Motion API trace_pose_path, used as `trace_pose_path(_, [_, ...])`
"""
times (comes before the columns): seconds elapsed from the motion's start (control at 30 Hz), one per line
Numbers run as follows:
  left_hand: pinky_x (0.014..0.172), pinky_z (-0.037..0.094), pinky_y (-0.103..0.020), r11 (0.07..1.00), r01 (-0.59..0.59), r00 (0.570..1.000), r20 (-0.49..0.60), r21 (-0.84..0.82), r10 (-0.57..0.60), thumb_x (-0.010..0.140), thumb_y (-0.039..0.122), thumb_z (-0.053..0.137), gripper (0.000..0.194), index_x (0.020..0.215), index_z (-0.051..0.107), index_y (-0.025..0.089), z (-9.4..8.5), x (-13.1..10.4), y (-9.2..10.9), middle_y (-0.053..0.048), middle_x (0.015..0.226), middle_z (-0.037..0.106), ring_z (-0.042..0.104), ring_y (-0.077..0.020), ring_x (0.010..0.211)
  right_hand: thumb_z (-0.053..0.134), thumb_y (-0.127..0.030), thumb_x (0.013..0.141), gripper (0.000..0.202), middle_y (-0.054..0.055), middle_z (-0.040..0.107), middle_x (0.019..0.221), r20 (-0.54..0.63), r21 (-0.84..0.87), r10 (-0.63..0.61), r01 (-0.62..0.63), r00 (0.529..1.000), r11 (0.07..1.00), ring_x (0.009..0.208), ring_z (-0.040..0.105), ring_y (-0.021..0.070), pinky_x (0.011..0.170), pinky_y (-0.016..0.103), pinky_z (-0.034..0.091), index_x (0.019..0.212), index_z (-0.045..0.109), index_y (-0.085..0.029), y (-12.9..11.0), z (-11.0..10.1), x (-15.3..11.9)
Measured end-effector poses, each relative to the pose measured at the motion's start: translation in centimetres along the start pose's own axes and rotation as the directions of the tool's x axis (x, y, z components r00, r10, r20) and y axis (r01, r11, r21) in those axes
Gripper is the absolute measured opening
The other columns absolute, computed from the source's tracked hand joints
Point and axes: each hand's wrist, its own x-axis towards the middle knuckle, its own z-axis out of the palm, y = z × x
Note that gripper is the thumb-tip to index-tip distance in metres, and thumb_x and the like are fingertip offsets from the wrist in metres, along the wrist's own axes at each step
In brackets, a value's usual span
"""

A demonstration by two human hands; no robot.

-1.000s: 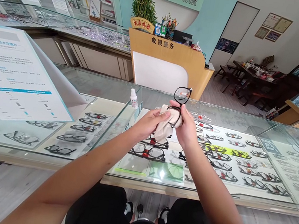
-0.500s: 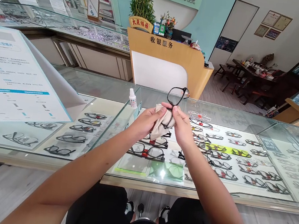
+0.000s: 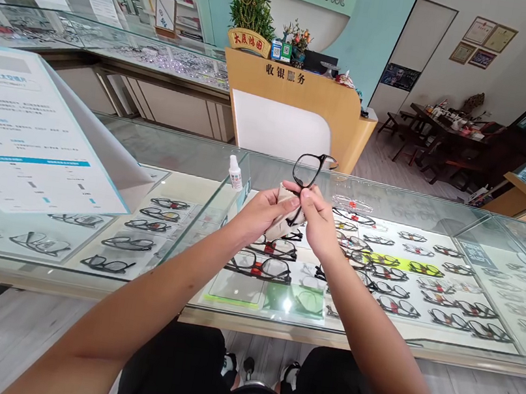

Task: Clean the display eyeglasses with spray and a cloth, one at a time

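Both my hands hold a pair of black-framed eyeglasses [image 3: 307,169] above the glass counter, with one lens standing up over my fingers. A beige cleaning cloth [image 3: 279,227] is bunched in my left hand [image 3: 265,209], thumb pressing it against the lower part of the glasses. That lower lens is largely hidden by cloth and fingers. My right hand [image 3: 318,217] pinches the frame near its middle. A white spray bottle [image 3: 235,173] with a cap stands on the counter, left of and beyond my left hand.
Rows of eyeglasses [image 3: 397,307] lie inside the glass display counter [image 3: 244,321] beneath my hands. A folded paper sign [image 3: 44,138] stands on the counter at the left. Beyond are a wooden cashier desk [image 3: 303,91] and another display case [image 3: 154,62].
My left thumb has shifted on the cloth over the lower lens, and the glasses have turned slightly. Both hands keep their hold. The view has moved a little.
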Motion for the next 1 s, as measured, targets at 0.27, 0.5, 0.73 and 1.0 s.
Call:
trace_pose_path(0.27, [0.064, 0.045, -0.025, 0.989, -0.021, 0.998, 0.063, 0.147, 0.012, 0.068, 0.047, 0.104, 0.058, 0.106, 0.074, 0.016, -0.4, -0.2, 0.0, 0.0, 0.086, 0.073, 0.061, -0.0122, 0.07, 0.062, -0.073, 0.101, 0.053, 0.005, 0.066, 0.102, -0.063, 0.11, 0.11, -0.103, 0.992, 0.989, 0.105, 0.064, 0.0251, 0.106, 0.041, 0.051, 0.112, 0.091, -0.029, -0.2, -0.3, 0.0])
trace_pose_path(0.5, [0.066, 0.045, -0.024, 0.978, -0.035, 0.996, 0.092, 0.207, 0.016, 0.066, 0.043, 0.104, 0.061, 0.112, 0.072, 0.016, 0.0, -0.7, 0.4, 0.0, 0.09, 0.072, 0.061, -0.0132, 0.074, 0.07, -0.071, 0.095, 0.051, 0.007, 0.079, 0.122, -0.048, 0.326, 0.237, -0.209, 0.97, 0.922, 0.115, 0.069, 0.0268, 0.11, 0.041, 0.054, 0.107, 0.089, -0.026, 0.1, -0.1, 0.2])
trace_pose_path(0.73, [0.067, 0.048, -0.024, 0.977, -0.112, 0.994, 0.035, 0.18, 0.107, 0.067, 0.045, 0.103, 0.061, 0.112, 0.072, 0.018, 0.5, -0.4, -0.3, 0.001, 0.087, 0.072, 0.061, -0.0132, 0.073, 0.063, -0.073, 0.1, 0.054, 0.007, 0.075, 0.117, -0.062, 0.235, 0.191, -0.172, 0.98, 0.957, 0.117, 0.067, 0.0272, 0.114, 0.042, 0.051, 0.113, 0.088, -0.027, 0.0, 0.7, -0.4])
trace_pose_path(1.0, [0.058, 0.045, -0.025, 0.97, -0.186, 0.98, -0.035, 0.159, 0.194, 0.085, 0.072, 0.086, 0.057, 0.104, 0.074, 0.02, 0.5, -0.7, 0.0, 0.002, 0.072, 0.063, 0.055, -0.0123, 0.061, 0.052, -0.078, 0.104, 0.062, 0.007, 0.072, 0.114, -0.05, 0.024, 0.06, -0.059, 0.997, 0.998, 0.109, 0.064, 0.0259, 0.111, 0.041, 0.051, 0.116, 0.087, -0.028, -0.6, 1.3, -0.9])
